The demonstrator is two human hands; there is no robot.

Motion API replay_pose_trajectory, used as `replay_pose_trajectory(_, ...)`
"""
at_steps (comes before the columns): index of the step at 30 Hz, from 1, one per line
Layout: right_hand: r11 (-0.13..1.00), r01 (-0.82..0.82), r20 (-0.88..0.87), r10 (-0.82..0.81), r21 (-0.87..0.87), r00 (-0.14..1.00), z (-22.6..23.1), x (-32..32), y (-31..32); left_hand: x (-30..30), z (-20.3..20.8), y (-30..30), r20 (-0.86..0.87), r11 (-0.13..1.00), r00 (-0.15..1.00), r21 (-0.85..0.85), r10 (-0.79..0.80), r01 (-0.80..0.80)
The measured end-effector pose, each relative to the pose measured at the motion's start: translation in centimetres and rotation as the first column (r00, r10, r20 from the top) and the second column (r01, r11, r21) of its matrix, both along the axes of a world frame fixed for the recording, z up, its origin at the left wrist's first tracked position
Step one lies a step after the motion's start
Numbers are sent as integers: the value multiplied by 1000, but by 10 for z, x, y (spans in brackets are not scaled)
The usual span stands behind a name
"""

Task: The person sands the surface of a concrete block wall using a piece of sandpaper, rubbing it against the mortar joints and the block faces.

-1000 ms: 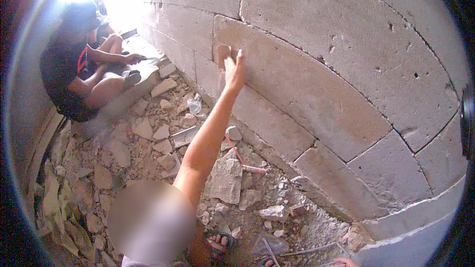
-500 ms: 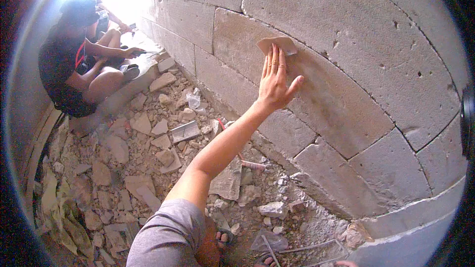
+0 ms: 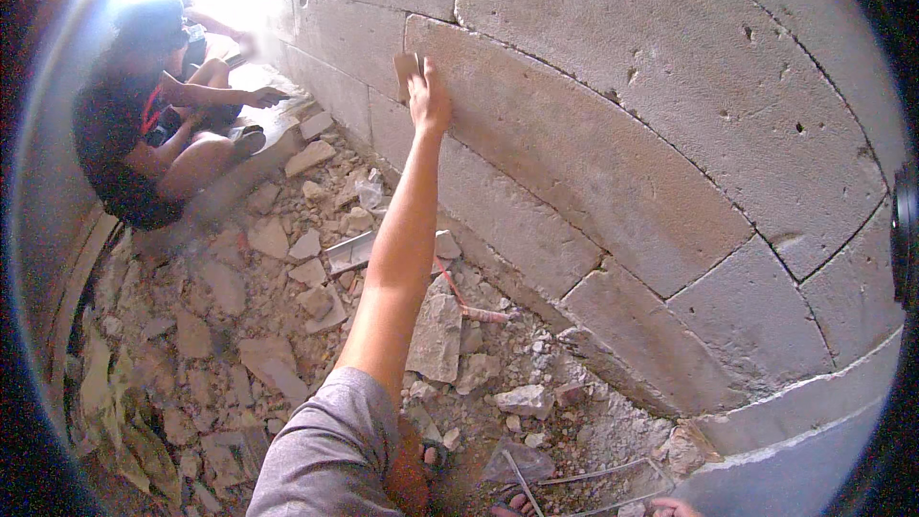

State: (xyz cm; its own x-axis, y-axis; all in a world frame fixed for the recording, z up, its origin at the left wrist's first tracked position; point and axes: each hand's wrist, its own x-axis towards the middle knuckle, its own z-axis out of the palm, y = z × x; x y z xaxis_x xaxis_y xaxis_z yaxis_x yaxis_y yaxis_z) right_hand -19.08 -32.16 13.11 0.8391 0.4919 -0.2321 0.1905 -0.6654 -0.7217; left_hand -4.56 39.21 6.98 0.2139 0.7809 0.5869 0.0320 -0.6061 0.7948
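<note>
My left hand [image 3: 430, 103] reaches up to the block wall and presses a small tan sheet of sandpaper [image 3: 407, 75] under its fingertips. The sheet lies near the left end of a tan-tinted wall block [image 3: 574, 163], by the joint with the grey block beside it. At the lower edge a small part of my right hand [image 3: 676, 507] shows, cut off by the frame. Whether it holds anything is hidden.
Broken rubble [image 3: 278, 364] covers the ground below the wall, with a metal channel piece [image 3: 352, 254] and a plastic bag [image 3: 517, 462] in it. A thin frame [image 3: 603, 488] lies near my feet. A person [image 3: 144, 124] sits at the far left, another behind.
My left hand has slid left along the wall with the sandpaper, from the upper middle of the tan block to its left end. More of my right hand shows at the lower edge.
</note>
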Motion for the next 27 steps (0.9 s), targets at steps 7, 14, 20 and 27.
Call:
replay_pose_trajectory(7, 999, -18, -42, 17, -37, 999, 0, 3, -4, 4, -12, -62, 157, 978, 987, -211, 31, 3)
replay_pose_trajectory(14, 993, 4, -30, -8, -116, 1000, 5, 4, 2, 12, 87, -61, 286, 992, 956, 124, -66, 31)
replay_pose_trajectory(20, 1000, -6, -10, 6, -6, 1000, -2, 3, 0, 4, 101, -31, 268, 992, 955, -22, 126, -124)
replay_pose_trajectory(27, 1000, 25, -63, -25, 7, 998, -5, 9, -2, -1, 86, -78, 147, 1000, 989, -26, 10, -6)
